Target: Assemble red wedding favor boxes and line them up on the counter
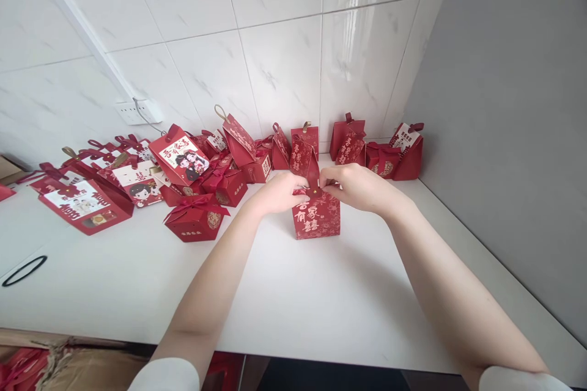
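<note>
A red gift box (321, 221) with pale pink Chinese lettering stands upright on the white table in front of me. My left hand (283, 192) pinches its upper left side, fingers closed. From the right, my right hand (356, 188) pinches the upper right side, thumb and fingers together. Between my fingertips sits a dark red ornament with a small gold centre (315, 192), at the top of the box's front. What exactly each fingertip grips there is partly hidden.
Several red gift boxes stand along the tiled wall, including a bowed box (195, 220) at left and a box with a white card (408, 156) at right. A black ring (24, 271) lies far left. A grey panel (504, 134) bounds the table's right side.
</note>
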Demonstrator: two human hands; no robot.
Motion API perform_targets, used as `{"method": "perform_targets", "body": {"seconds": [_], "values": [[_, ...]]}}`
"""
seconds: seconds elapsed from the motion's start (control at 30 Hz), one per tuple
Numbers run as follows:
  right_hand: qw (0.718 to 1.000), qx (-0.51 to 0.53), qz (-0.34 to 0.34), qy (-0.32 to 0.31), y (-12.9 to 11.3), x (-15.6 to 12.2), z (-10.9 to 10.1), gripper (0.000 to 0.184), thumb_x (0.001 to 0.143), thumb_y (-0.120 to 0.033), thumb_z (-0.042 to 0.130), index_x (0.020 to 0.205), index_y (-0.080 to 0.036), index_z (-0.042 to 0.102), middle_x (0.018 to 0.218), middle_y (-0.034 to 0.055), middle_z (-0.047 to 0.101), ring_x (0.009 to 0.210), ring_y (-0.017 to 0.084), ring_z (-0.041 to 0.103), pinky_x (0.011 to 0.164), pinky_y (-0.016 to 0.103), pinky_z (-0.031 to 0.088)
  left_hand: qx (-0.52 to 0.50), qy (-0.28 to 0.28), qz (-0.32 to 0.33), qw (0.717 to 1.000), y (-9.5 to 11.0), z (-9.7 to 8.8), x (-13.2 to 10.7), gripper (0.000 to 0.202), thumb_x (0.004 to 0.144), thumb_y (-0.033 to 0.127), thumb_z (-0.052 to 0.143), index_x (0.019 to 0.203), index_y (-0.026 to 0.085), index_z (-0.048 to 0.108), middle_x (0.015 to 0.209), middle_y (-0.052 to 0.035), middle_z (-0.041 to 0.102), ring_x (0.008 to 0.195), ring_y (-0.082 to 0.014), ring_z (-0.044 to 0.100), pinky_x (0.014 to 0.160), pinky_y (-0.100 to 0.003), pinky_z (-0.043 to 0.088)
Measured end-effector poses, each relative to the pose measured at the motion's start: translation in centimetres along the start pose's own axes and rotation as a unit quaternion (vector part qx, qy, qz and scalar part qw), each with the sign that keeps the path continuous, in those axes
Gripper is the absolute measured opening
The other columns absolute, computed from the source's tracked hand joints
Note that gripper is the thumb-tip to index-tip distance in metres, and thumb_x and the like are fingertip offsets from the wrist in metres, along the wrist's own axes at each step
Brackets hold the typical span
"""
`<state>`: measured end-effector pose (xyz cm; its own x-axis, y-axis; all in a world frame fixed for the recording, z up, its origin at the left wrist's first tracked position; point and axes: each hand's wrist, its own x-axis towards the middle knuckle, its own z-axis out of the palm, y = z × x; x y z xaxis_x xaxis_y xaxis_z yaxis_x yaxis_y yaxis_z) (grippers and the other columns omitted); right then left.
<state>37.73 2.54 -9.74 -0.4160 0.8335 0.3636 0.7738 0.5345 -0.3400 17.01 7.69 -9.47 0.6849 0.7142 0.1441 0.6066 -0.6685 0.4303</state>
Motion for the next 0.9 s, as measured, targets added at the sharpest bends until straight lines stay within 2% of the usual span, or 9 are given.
{"method": "perform_targets", "body": {"seconds": [0.17,0.37,0.47,0.6,0.73,0.9], "values": [[0.999,-0.013,0.009,0.028,0.0,0.4,0.6,0.013,0.084,-0.012,0.048,0.083,-0.023,0.055,0.080,-0.0013,0.066,0.068,0.015,0.058,0.055,0.024,0.032,0.016,0.017,0.006,1.000,-0.1,-0.4,-0.1,0.013,0.078,0.024,0.059,0.084,0.019,0.070,0.069,-0.0007,0.065,0.063,-0.0154,0.056,0.063,-0.025,0.041],[0.998,-0.007,0.029,0.056,0.3,1.0,2.0,0.014,0.085,-0.013,0.048,0.092,-0.024,0.053,0.089,0.0005,0.068,0.075,0.017,0.061,0.058,0.025,0.036,-0.015,0.042,-0.011,0.999,-0.6,-0.2,0.1,0.016,0.076,0.030,0.064,0.085,0.019,0.071,0.075,-0.0016,0.070,0.066,-0.0165,0.059,0.065,-0.026,0.043],[0.998,-0.006,0.032,0.059,0.2,1.0,2.1,0.014,0.085,-0.014,0.048,0.093,-0.024,0.054,0.090,0.0007,0.069,0.076,0.017,0.062,0.059,0.025,0.038,-0.012,0.060,-0.009,0.998,-0.8,0.0,0.3,0.018,0.080,0.034,0.061,0.081,0.018,0.070,0.072,-0.0010,0.069,0.064,-0.0152,0.059,0.064,-0.026,0.042],[0.996,0.044,0.048,0.061,0.3,0.8,1.8,0.016,0.085,-0.019,0.052,0.100,-0.025,0.054,0.088,0.0006,0.069,0.076,0.017,0.062,0.062,0.026,0.040,0.015,0.066,-0.006,0.998,-0.9,0.1,0.4,0.021,0.082,0.037,0.060,0.078,0.019,0.070,0.062,0.0009,0.065,0.056,-0.0128,0.054,0.061,-0.026,0.039],[0.995,0.081,0.051,0.031,0.7,0.9,1.9,0.007,0.085,-0.027,0.054,0.086,-0.023,0.060,0.084,0.0016,0.068,0.075,0.017,0.060,0.062,0.027,0.040,0.007,0.066,-0.013,0.998,-0.9,0.3,0.5,0.019,0.077,0.036,0.064,0.074,0.019,0.071,0.065,-0.0006,0.067,0.059,-0.0131,0.055,0.061,-0.025,0.040],[0.990,0.139,0.023,0.025,1.5,1.5,2.5,0.014,0.086,-0.030,0.052,0.081,-0.021,0.062,0.078,0.0007,0.066,0.070,0.016,0.057,0.066,0.027,0.040,-0.058,0.048,-0.027,0.997,-1.4,0.5,0.7,0.020,0.076,0.035,0.066,0.073,0.016,0.071,0.069,-0.0029,0.069,0.066,-0.0150,0.060,0.062,-0.026,0.043]]}}
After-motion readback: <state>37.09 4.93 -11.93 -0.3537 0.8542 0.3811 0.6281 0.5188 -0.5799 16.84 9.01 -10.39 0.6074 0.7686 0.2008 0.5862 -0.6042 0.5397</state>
